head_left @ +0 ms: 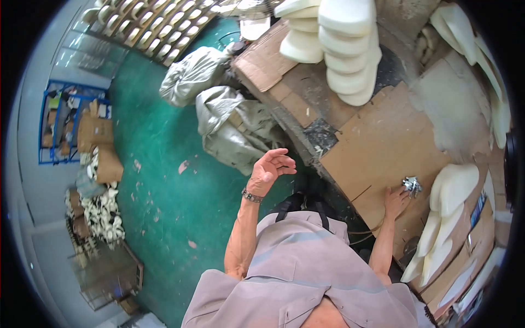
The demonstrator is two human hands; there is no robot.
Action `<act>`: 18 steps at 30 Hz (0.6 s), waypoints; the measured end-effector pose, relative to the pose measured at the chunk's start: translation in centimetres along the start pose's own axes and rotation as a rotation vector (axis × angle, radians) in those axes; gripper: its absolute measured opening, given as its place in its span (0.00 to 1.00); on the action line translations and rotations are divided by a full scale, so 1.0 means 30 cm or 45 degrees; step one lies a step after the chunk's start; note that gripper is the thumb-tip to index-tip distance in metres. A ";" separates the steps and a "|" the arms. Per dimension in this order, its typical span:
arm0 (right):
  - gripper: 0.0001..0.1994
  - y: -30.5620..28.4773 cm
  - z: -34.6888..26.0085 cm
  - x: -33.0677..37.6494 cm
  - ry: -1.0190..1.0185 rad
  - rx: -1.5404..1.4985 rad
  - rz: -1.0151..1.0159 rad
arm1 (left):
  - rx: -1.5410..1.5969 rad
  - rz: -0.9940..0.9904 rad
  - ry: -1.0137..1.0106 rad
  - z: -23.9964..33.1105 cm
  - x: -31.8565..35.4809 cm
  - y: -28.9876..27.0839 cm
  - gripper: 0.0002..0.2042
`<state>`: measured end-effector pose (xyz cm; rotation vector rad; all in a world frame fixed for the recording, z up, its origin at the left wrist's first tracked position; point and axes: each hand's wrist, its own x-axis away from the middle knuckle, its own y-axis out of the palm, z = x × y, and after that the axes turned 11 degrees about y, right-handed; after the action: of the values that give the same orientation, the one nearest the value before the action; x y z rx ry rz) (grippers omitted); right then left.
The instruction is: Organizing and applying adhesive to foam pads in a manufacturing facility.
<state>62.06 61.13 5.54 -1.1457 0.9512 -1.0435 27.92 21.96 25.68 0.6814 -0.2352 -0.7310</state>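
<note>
Raised over the floor beside the table, my left hand (272, 170) is empty, its palm up and its fingers apart and a little bent. A bracelet circles that wrist. My right hand (396, 202) lies on the flat cardboard sheet (372, 147) covering the table. Its fingers are stretched out, and the fingertips reach a small pile of shiny metal pieces (412, 187), too small to name exactly. To the right of that hand, cream-white foam-like pads (451, 191) lie in an overlapping row.
Stacks of similar cream pads (350, 54) stand at the table's far side. Grey-green sacks (235, 126) rest on the green floor (158, 202) against the table. Far left are a blue rack (57, 123) and cardboard boxes (95, 134). A slotted rack of pale pieces (156, 27) stands behind.
</note>
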 end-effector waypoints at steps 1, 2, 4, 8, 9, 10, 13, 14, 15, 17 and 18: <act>0.42 -0.022 -0.029 0.029 0.067 0.007 -0.047 | -0.020 -0.004 0.039 0.020 0.018 0.013 0.46; 0.37 -0.097 -0.107 0.068 -0.027 0.011 -0.066 | -0.053 0.001 0.081 0.048 0.047 0.012 0.47; 0.31 -0.203 -0.192 0.099 -0.147 -0.395 -0.228 | -0.071 0.016 0.088 0.046 0.052 0.019 0.48; 0.13 -0.535 -0.478 0.257 -0.507 -1.355 -0.870 | -0.141 0.028 0.087 0.034 0.063 0.013 0.49; 0.10 -0.643 -0.553 0.320 -0.586 -1.502 -1.063 | -0.138 0.038 0.094 0.035 0.071 0.004 0.49; 0.09 -0.726 -0.603 0.369 -0.621 -1.607 -1.285 | -0.119 0.051 0.090 0.030 0.070 0.002 0.50; 0.09 -0.956 -0.717 0.482 -0.663 -1.830 -1.789 | -0.097 0.054 0.100 0.051 0.051 0.009 0.52; 0.10 -1.006 -0.746 0.505 -0.713 -1.859 -1.914 | -0.106 0.063 0.104 0.066 0.051 0.011 0.54; 0.12 -1.051 -0.777 0.524 -0.768 -1.885 -2.038 | -0.102 0.058 0.119 0.085 0.049 0.008 0.54; 0.13 -1.124 -0.852 0.560 -1.000 -1.829 -1.977 | -0.085 -0.009 0.112 0.135 0.051 -0.015 0.54; 0.13 -1.142 -0.880 0.573 -1.109 -1.766 -1.948 | -0.038 -0.042 0.104 0.143 0.066 -0.027 0.55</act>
<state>36.07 34.97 33.94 -3.3644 -0.3072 -0.5913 27.11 18.07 28.36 0.6868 -0.1381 -0.7354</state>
